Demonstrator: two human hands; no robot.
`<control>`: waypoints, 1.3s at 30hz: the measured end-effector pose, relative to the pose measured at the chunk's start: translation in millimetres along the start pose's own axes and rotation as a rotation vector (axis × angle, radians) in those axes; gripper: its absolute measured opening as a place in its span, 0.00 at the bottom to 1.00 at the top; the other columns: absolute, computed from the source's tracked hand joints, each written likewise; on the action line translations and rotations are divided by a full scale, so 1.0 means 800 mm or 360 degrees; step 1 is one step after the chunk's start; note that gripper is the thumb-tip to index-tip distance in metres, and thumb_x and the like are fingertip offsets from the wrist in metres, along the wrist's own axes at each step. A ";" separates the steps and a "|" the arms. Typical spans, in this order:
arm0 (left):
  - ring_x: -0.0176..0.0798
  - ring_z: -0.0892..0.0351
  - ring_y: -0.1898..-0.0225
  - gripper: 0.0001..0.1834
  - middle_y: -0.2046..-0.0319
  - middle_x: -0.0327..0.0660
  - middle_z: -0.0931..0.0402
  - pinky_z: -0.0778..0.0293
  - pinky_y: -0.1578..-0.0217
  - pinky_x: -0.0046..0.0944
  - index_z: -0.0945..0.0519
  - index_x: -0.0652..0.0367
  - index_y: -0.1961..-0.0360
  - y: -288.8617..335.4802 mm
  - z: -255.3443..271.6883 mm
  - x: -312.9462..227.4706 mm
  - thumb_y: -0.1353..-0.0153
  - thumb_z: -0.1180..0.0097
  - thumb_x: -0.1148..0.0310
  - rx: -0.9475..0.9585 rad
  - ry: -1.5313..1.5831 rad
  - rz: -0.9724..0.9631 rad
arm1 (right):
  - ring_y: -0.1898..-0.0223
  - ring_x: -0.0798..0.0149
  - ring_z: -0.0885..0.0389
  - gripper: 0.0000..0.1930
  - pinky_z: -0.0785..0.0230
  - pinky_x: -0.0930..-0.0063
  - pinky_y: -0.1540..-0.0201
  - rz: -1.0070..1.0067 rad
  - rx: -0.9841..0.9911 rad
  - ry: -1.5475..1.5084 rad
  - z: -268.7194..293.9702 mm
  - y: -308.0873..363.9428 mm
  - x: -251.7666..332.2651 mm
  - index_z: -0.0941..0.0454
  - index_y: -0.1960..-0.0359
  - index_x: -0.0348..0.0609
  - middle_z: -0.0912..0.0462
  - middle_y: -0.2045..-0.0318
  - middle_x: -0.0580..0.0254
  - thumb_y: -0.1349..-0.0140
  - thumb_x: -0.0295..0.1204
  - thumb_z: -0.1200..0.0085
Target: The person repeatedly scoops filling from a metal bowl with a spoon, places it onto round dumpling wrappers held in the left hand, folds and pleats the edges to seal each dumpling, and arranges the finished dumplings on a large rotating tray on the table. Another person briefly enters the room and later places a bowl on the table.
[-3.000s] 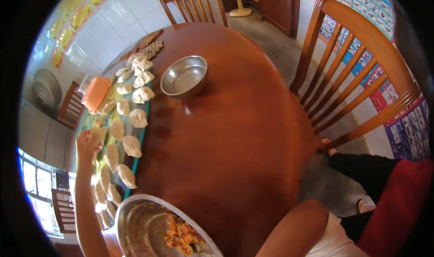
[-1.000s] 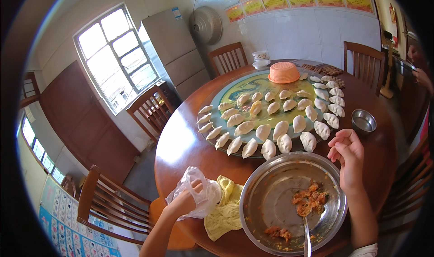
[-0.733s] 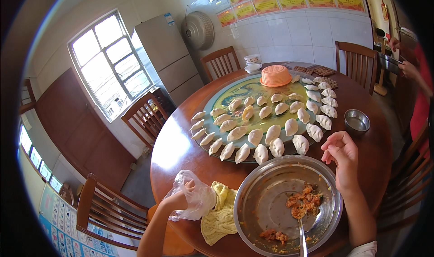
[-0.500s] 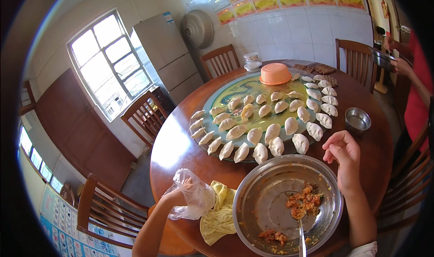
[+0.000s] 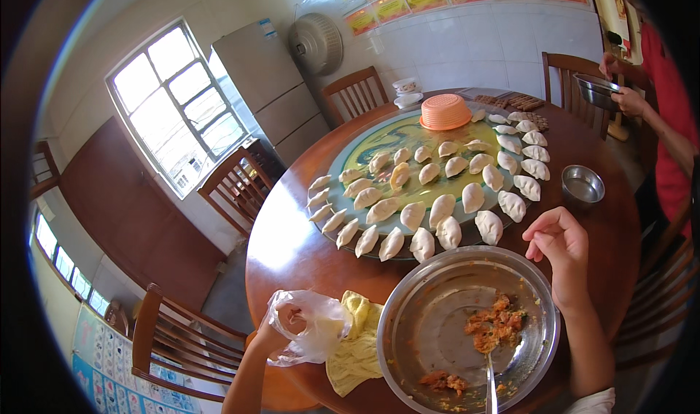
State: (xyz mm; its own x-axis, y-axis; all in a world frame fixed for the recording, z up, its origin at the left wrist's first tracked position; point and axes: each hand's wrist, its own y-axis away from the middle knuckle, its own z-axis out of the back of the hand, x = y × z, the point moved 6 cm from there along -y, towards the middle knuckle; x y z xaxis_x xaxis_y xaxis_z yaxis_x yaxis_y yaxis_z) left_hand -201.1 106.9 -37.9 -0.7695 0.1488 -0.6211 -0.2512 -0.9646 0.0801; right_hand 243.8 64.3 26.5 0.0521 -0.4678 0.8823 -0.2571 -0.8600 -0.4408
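A clear plastic bag [image 5: 321,328] puffs out at the table's near left edge, its mouth gaping. My left hand [image 5: 283,325] has its fingers curled in the mouth of that bag, partly hidden by the film. Beside the bag lies a rumpled yellow cloth [image 5: 356,356]. A large steel bowl [image 5: 426,305] stands before me with orange-brown filling [image 5: 497,325] and a spoon [image 5: 491,385] leaning in it. Over the bowl's right rim my right hand [image 5: 561,250] is raised, fingers bent inward and close together, no object visible in them. Raw dumplings [image 5: 488,227] ring the glass turntable [image 5: 332,170] beyond.
An upturned orange basket [image 5: 446,113] sits on the turntable's far side. A small steel bowl [image 5: 582,186] stands at the right. Wooden chairs [image 5: 179,348] surround the round table [image 5: 281,257]. A person in red [image 5: 667,130] at the right holds a metal bowl [image 5: 596,91].
My left hand has shifted down and left, and the bag's mouth has spread wider. My right hand keeps nearly the same pose. The person in red has moved their bowl leftward.
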 end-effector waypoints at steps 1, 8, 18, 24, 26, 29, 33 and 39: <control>0.31 0.27 0.64 0.14 0.65 0.38 0.24 0.30 0.62 0.33 0.24 0.64 0.60 0.005 0.005 -0.007 0.51 0.42 0.77 -0.0034 0.0072 -0.0167 | 0.77 0.79 0.30 0.02 0.38 0.85 0.72 -0.0005 0.0004 -0.0009 -0.001 0.000 -0.001 0.29 0.69 0.41 0.24 0.73 0.65 0.45 0.23 0.53; 0.30 0.26 0.67 0.12 0.66 0.38 0.23 0.29 0.66 0.31 0.25 0.67 0.61 0.006 0.003 0.011 0.49 0.45 0.81 -0.0019 0.0842 0.0015 | 0.77 0.78 0.31 0.02 0.38 0.85 0.72 -0.0031 -0.0003 -0.0001 -0.004 0.003 -0.002 0.30 0.71 0.40 0.25 0.74 0.65 0.46 0.23 0.54; 0.39 0.24 0.61 0.13 0.60 0.43 0.26 0.24 0.63 0.36 0.28 0.61 0.54 -0.035 -0.014 0.103 0.38 0.58 0.68 -0.0164 0.0644 0.0311 | 0.77 0.79 0.30 0.02 0.36 0.86 0.71 -0.0056 0.0070 0.0023 -0.009 0.004 -0.006 0.29 0.70 0.40 0.24 0.73 0.65 0.44 0.23 0.53; 0.40 0.26 0.62 0.18 0.61 0.44 0.26 0.28 0.60 0.36 0.26 0.62 0.56 -0.044 -0.034 0.170 0.40 0.56 0.60 -0.0148 0.0929 0.0477 | 0.76 0.78 0.30 0.02 0.36 0.85 0.71 -0.0037 0.0063 0.0024 -0.008 0.004 -0.006 0.29 0.70 0.40 0.24 0.73 0.65 0.44 0.23 0.53; 0.41 0.27 0.62 0.19 0.61 0.44 0.27 0.28 0.60 0.36 0.26 0.62 0.57 -0.046 -0.033 0.159 0.41 0.54 0.57 -0.0148 0.0688 0.0246 | 0.76 0.78 0.30 0.02 0.36 0.85 0.71 -0.0035 0.0069 0.0030 -0.008 0.004 -0.006 0.29 0.70 0.40 0.24 0.73 0.65 0.44 0.23 0.53; 0.42 0.27 0.63 0.19 0.62 0.44 0.27 0.28 0.62 0.37 0.27 0.61 0.55 -0.043 -0.030 0.149 0.45 0.51 0.60 -0.0181 0.0735 0.0304 | 0.76 0.78 0.30 0.02 0.36 0.85 0.71 -0.0038 0.0077 0.0047 -0.008 0.004 -0.005 0.29 0.70 0.40 0.23 0.73 0.65 0.44 0.23 0.53; 0.42 0.26 0.65 0.17 0.63 0.44 0.27 0.26 0.64 0.37 0.27 0.61 0.56 -0.041 -0.028 0.146 0.44 0.50 0.64 -0.0227 0.0814 0.0342 | 0.76 0.78 0.30 0.02 0.36 0.85 0.70 -0.0048 0.0091 0.0053 -0.009 0.004 -0.006 0.28 0.70 0.39 0.23 0.73 0.64 0.44 0.23 0.53; 0.40 0.25 0.63 0.18 0.61 0.45 0.26 0.25 0.62 0.38 0.27 0.63 0.55 -0.040 -0.033 0.147 0.41 0.52 0.62 -0.0187 0.0421 -0.0069 | 0.75 0.78 0.30 0.02 0.35 0.84 0.69 -0.0063 0.0115 0.0043 -0.009 0.004 -0.008 0.28 0.69 0.39 0.23 0.72 0.63 0.44 0.22 0.53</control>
State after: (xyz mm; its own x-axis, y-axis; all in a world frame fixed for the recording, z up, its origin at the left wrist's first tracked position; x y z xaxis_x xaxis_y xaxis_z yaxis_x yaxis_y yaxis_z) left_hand -268.2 149.7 -134.2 -0.5757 0.1435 -0.8050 -0.1991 -0.9794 -0.0322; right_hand 235.9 66.0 20.5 0.0345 -0.4283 0.9030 -0.1850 -0.8906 -0.4154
